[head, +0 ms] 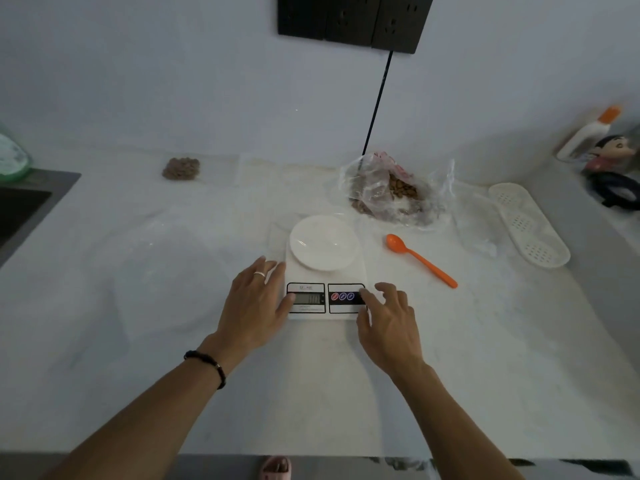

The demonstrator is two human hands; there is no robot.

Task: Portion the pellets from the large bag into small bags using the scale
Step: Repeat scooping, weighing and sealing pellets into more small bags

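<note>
Both bare forearms reach in from the near edge of the white marble-look countertop (311, 393) toward the flat white rectangular digital kitchen scale (325, 282), which sits at its middle. That scale's long axis runs from the person toward the wall, its grey display and row of round buttons on the near end, and a shallow round white dish (323, 242) rests on its far platform. At the scale's left edge lies the left hand (254, 301), ringed and braceleted, fingers straight and slightly spread, the thumb lying on the display corner. At the scale's right near corner sits the right hand (389, 318), fingers loosely bent and apart, one fingertip touching the button panel's right end. Right of the scale lies a bright orange plastic spoon (420, 259), bowl toward the far left, handle pointing near right. Beyond the scale to the right slumps the large crinkled clear plastic bag (398, 192), open-topped, with brown pellets (401, 188) heaped inside. Far left of the scale, near the wall, a small clear bag of brown pellets (181, 168) lies flat. Further right of the scale a white perforated oval tray (528, 223) stretches lengthwise.
</note>
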